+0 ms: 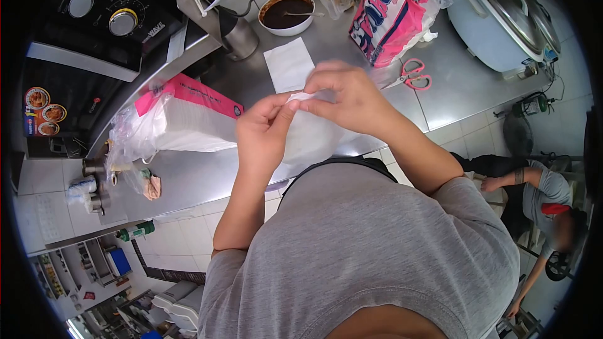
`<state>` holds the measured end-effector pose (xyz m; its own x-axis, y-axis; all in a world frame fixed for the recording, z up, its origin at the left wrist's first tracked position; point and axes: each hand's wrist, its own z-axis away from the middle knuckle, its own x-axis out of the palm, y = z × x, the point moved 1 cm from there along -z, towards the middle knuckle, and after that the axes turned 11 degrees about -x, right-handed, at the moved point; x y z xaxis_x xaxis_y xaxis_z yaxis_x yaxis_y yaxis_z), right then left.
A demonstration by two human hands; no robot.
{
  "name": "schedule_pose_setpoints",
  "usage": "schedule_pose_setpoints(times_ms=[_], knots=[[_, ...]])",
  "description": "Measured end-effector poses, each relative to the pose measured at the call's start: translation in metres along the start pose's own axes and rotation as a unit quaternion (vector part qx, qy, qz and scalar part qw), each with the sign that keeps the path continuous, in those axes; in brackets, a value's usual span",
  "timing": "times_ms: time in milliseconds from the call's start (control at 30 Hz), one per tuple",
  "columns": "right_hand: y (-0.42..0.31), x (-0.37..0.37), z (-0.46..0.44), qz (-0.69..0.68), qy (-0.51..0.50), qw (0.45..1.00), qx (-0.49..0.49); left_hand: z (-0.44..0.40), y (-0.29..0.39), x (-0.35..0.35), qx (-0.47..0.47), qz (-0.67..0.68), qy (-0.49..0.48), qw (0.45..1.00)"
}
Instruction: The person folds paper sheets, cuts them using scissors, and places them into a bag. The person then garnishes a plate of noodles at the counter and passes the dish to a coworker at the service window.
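Above the steel counter, my left hand and my right hand meet, both pinching the gathered white top of a thin, translucent plastic bag. The bag hangs below my fingers, close to my shirt. Behind my hands a white paper sheet lies on the counter. Left of my left hand stands a stack of white napkins in an opened clear and pink wrapper. Pink-handled scissors rest to the right of my right hand.
A bowl of dark sauce with a spoon stands at the back, beside a metal cup. A pink and white package and a large lidded cooker are at the right. A microwave fills the left. Another person is at the far right.
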<state>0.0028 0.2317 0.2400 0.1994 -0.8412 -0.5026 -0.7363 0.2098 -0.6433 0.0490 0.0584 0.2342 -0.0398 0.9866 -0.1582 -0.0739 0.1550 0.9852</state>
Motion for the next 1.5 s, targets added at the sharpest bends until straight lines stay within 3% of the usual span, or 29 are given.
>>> schedule_pose_setpoints(times_ms=[67, 133, 167, 267, 367, 667, 767, 933, 1067, 1200, 1300, 1400, 1500], knots=[[0.010, -0.002, -0.001, 0.069, 0.054, 0.982, -0.166, 0.002, 0.005, -0.007, 0.032, -0.084, 0.014, 0.996], [0.023, 0.000, 0.002, -0.001, -0.016, 0.986, -0.164, 0.009, 0.025, -0.011, 0.092, -0.157, 0.019, 0.983], [0.029, 0.001, 0.005, -0.036, -0.051, 0.985, -0.161, 0.012, 0.031, -0.014, 0.107, -0.171, 0.034, 0.979], [0.049, 0.004, 0.017, -0.116, -0.172, 0.978, 0.036, 0.015, 0.042, -0.031, 0.161, -0.201, 0.081, 0.963], [0.055, 0.004, 0.024, -0.132, -0.192, 0.966, 0.108, 0.021, 0.048, -0.049, 0.203, -0.181, 0.127, 0.954], [0.057, 0.024, 0.045, -0.018, -0.141, 0.989, -0.048, 0.027, 0.038, -0.077, 0.277, -0.076, 0.067, 0.956], [0.055, 0.024, 0.042, -0.021, -0.140, 0.989, 0.041, 0.027, 0.034, -0.083, 0.281, -0.058, 0.066, 0.956], [0.062, -0.002, 0.055, -0.150, -0.023, 0.969, 0.196, 0.028, 0.014, -0.085, 0.152, 0.002, 0.161, 0.975], [0.079, -0.013, 0.070, -0.287, 0.077, 0.892, 0.340, 0.009, -0.057, -0.076, -0.002, 0.049, 0.185, 0.981], [0.168, 0.027, 0.115, -0.119, 0.019, 0.922, 0.367, -0.024, -0.183, -0.051, -0.128, 0.175, 0.104, 0.971], [0.201, 0.053, 0.136, -0.127, 0.017, 0.918, 0.375, -0.036, -0.248, -0.044, -0.176, 0.195, 0.086, 0.961], [0.209, 0.065, 0.141, -0.052, 0.033, 0.942, 0.331, -0.037, -0.265, -0.045, -0.260, 0.174, 0.098, 0.945], [0.212, 0.067, 0.136, -0.034, 0.032, 0.941, 0.336, -0.037, -0.257, -0.044, -0.267, 0.184, 0.116, 0.939]])
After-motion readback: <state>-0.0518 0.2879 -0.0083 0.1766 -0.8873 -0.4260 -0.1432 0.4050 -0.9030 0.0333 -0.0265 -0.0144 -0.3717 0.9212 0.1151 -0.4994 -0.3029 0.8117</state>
